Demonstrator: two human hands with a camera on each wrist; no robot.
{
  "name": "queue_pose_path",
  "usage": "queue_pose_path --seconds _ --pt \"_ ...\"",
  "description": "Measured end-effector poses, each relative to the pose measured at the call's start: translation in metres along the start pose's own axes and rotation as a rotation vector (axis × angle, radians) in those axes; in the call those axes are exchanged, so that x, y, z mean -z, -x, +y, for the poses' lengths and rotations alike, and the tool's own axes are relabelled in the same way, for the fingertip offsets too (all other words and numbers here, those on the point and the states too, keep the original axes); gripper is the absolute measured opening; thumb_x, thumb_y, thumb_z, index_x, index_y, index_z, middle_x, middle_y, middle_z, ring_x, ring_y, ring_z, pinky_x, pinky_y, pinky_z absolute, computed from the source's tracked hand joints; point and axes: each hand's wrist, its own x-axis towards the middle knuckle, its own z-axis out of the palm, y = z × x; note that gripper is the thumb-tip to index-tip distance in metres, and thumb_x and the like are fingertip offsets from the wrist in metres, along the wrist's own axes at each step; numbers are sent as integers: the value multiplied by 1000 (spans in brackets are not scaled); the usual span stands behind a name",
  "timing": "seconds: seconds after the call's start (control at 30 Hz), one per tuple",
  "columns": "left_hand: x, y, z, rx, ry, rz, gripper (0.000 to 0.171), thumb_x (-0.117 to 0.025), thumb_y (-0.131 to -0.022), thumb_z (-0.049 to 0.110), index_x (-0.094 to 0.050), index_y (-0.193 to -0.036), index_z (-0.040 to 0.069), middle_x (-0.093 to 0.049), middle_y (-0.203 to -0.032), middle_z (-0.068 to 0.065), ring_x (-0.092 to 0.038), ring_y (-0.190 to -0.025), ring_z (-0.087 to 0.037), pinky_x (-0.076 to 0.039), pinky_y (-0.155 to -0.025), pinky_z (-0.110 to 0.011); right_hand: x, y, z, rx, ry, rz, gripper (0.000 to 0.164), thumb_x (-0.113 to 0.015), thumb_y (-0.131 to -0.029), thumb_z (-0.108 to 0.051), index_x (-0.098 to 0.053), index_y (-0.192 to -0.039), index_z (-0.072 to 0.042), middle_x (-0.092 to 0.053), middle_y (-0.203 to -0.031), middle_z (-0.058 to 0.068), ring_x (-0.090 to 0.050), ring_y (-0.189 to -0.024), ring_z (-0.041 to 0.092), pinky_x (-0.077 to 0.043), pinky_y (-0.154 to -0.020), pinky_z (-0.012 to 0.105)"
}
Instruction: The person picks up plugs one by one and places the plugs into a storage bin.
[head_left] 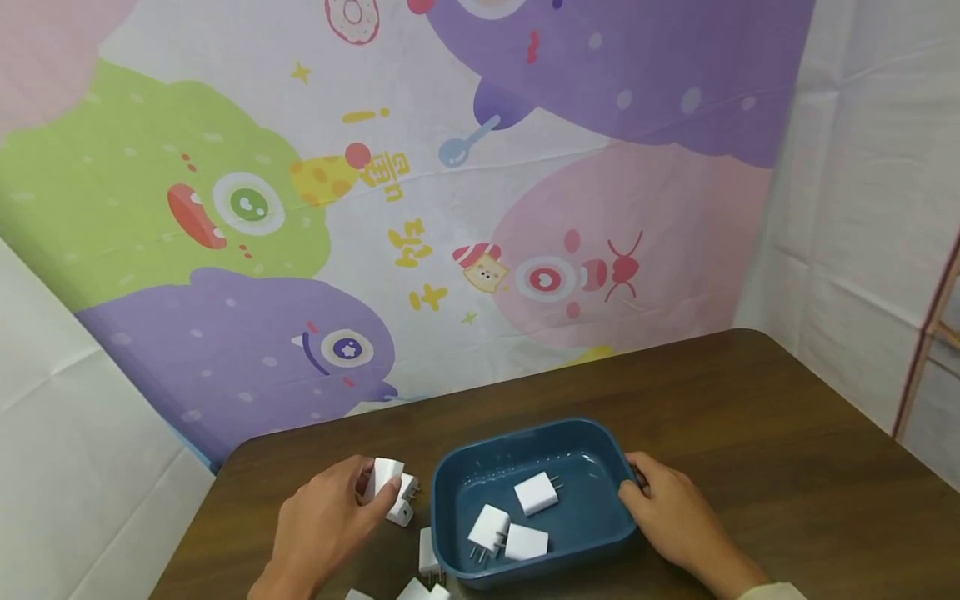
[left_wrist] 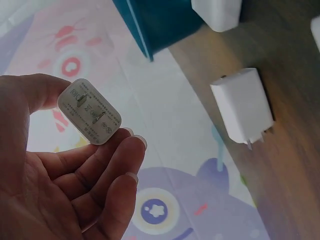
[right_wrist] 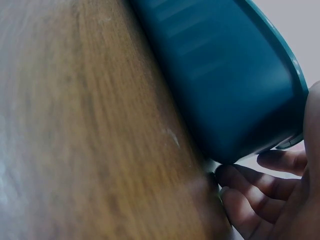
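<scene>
My left hand (head_left: 318,521) pinches a white charger plug (head_left: 384,477) between thumb and fingers, left of a dark blue plastic basin (head_left: 592,521). In the left wrist view, the printed face and metal prongs of this charger plug (left_wrist: 90,111) face the camera. My right hand (head_left: 671,512) grips the basin's right end, its thumb at the rim. From the right wrist, the fingers (right_wrist: 255,192) show curled under the end of the basin (right_wrist: 225,75). Three white charger plugs lie inside the basin, one (head_left: 537,493) apart and two side by side (head_left: 527,542).
More white charger plugs lie on the wooden table (head_left: 697,400), one just behind my left fingers (head_left: 402,510), one against the basin's left wall (head_left: 427,550) and several at the bottom edge (head_left: 414,590). A cartoon-printed cloth (head_left: 420,333) hangs behind the table.
</scene>
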Motion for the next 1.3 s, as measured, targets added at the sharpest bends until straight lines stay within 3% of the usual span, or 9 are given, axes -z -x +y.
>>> queue_pose_path --seconds 0.3,0.53,0.8,1.13,1.3 --pt "1 2 16 -40 26 2 25 -75 -86 45 -67 -93 22 -57 -73 12 -53 -65 -3 -42 -54 -34 -1 -1 1 1 7 8 35 -58 -95 -19 -64 -127 -7 -65 -98 -2 -56 -85 14 -47 -77 38" --pt "-4 4 23 -85 28 42 24 -77 -84 41 -68 -94 21 -58 -73 14 -54 -65 -3 -42 -53 -32 -1 -1 2 6 7 7 35 -57 -95 -20 -64 -128 -8 -64 -97 -3 -56 -84 14 -46 -77 38" --pt "-3 4 38 -30 112 -65 29 -75 -86 43 -70 -102 19 -61 -78 12 -53 -67 -4 -45 -56 -30 -1 0 2 8 11 11 36 -57 -95 -20 -64 -128 -8 -66 -101 -2 -57 -85 13 -47 -79 40" --pt "0 -2 54 -58 136 -91 29 -75 -86 43 -70 -103 21 -61 -80 14 -56 -71 -4 -47 -61 -31 -1 0 4 -2 -2 7 36 -58 -96 -20 -63 -130 -8 -67 -103 -2 -58 -86 12 -48 -79 40" --pt "0 0 62 -57 173 -173 40 -75 -85 49 -70 -108 18 -64 -85 11 -57 -72 -6 -49 -63 -33 -3 -1 5 -1 -4 -4 36 -57 -96 -21 -63 -130 -9 -65 -99 -3 -56 -82 12 -47 -75 38"
